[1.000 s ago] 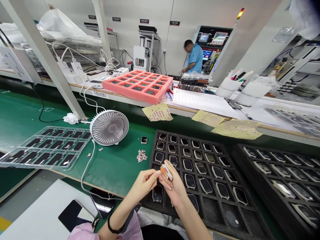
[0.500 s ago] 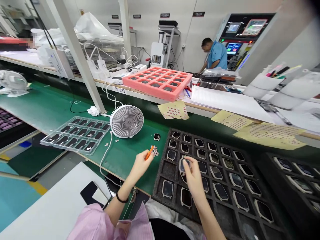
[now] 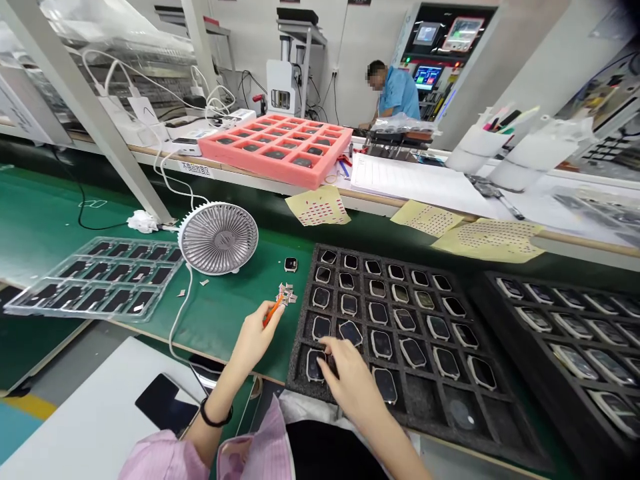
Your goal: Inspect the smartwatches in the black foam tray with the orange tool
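My left hand point(image 3: 257, 330) is closed around a slim orange tool point(image 3: 273, 311), perhaps tweezers. The tool's far end is by a small pile of pale pieces point(image 3: 287, 293) on the green bench. My right hand point(image 3: 345, 373) is over the near-left part of a black foam tray point(image 3: 420, 398), thumb and forefinger apart. Its fingertips are at a watch case with a dark screen point(image 3: 315, 365) in the corner pocket; whether they touch it I cannot tell. Just behind, one watch case point(image 3: 321, 328) sits in its pocket, and another point(image 3: 351, 333) lies askew.
A second black tray of watch cases point(image 3: 573, 323) stands at right. A white fan point(image 3: 219, 238) and a clear tray of dark parts point(image 3: 103, 273) are at left. A lone small watch case point(image 3: 291, 265) lies on the bench. A pink foam tray point(image 3: 280, 150) rests on the shelf; beyond is a person in blue point(image 3: 400, 93).
The watch case that my right hand held is out of its grip, and a formerly bare pocket in the left column holds one. The hand has moved toward the near-left corner. The view has shifted.
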Action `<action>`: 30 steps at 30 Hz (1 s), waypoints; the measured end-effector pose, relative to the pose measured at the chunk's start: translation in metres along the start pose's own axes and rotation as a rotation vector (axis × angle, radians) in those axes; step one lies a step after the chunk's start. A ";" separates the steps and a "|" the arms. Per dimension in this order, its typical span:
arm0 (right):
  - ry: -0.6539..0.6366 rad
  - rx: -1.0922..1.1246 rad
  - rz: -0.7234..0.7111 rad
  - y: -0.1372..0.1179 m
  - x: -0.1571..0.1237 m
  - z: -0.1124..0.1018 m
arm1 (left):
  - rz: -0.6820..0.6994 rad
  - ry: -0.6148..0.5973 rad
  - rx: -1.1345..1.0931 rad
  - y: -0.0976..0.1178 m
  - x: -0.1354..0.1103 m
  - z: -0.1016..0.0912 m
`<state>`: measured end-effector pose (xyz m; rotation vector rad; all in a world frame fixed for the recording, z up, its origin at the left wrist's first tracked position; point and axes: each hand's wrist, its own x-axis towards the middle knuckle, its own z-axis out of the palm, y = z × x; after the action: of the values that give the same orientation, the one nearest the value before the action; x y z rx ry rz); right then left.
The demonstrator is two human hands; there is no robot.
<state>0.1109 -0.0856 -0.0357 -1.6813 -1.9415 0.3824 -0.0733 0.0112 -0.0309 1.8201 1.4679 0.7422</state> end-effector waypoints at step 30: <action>0.126 1.599 0.532 -0.021 0.024 -0.017 | 0.014 -0.490 -0.554 0.055 -0.049 0.025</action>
<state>0.1015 -0.0679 -0.0057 -0.9190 -0.4949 1.4504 -0.0315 -0.0477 -0.0035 1.4429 0.8282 0.5777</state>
